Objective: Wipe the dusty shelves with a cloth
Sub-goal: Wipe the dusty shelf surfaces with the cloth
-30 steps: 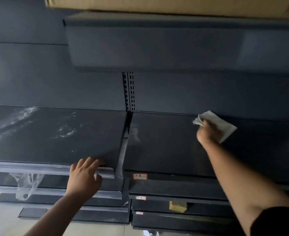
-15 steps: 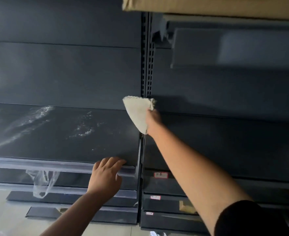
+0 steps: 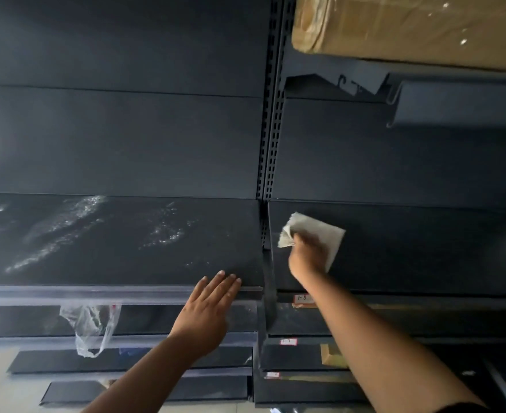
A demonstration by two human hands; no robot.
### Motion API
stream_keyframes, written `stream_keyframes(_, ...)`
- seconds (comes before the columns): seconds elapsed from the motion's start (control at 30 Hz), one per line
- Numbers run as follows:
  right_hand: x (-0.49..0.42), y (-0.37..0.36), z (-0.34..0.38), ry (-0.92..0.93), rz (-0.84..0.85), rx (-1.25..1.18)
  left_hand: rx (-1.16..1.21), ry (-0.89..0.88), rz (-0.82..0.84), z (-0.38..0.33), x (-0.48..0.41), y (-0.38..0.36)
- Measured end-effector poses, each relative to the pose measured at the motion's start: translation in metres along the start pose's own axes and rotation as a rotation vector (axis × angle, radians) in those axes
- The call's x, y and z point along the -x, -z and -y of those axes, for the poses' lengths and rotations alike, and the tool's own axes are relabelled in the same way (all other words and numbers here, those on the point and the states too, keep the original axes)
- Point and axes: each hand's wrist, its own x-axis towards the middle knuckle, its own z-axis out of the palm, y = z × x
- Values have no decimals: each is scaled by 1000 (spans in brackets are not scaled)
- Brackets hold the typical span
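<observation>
Label (image 3: 301, 298) "1-6" on shelf (image 3: 424, 263); right hand (image 3: 306, 257) presses cloth (image 3: 320, 231).

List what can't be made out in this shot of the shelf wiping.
- Head view: the right hand covers part of the cloth, so the grip underneath is hidden.
- Cardboard box: cut off by the top and right edges.
- Red-bordered labels: writing too small and blurred to read.
- Plastic bag: contents unclear.
- Left hand: its palm side against the shelf edge is hidden.
</observation>
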Motion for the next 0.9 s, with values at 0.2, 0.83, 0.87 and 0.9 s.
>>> stream_keyframes(0.2, 31, 18, 138, -164, 141, -913, -73, 8, -5, 49, 32, 3)
stream_keyframes(0.83, 123, -28, 227, 148, 127, -192, 56, 270, -70, 167, 111, 33)
stream_keyframes(0.87, 124, -25, 247, 108, 164, -391, 53, 265, -67, 168, 112, 33)
stream_keyframes(0.9, 123, -21, 264, 14, 209, -625, 54, 258, -62, 168, 114, 34)
